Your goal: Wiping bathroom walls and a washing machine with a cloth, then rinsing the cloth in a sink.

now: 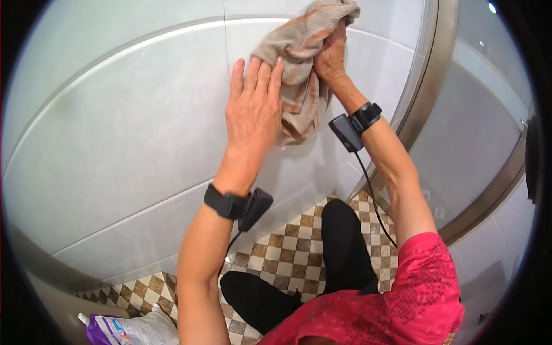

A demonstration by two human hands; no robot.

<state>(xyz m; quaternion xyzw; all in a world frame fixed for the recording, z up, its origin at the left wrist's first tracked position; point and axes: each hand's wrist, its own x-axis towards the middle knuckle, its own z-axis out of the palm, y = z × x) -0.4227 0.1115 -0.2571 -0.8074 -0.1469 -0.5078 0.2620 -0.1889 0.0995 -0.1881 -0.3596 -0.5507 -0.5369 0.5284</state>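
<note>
A grey-beige cloth with orange stripes (pixel 297 73) lies bunched against the white wall tiles (pixel 129 129). My right hand (pixel 332 56) grips its upper right side, with the fingers partly hidden by the folds. Flat against the wall at the cloth's left edge is my left hand (pixel 254 103), palm down and fingers spread a little. Some of its fingertips touch or reach just under the cloth's edge. Each wrist wears a black strap with a small black cabled device.
A metal-framed frosted glass panel (pixel 465 116) stands at the right. Below is a brown and white checkered floor (pixel 293 254). At the lower left a white and purple plastic pouch (pixel 133 327) bears writing, beside a beige curved surface (pixel 64 297).
</note>
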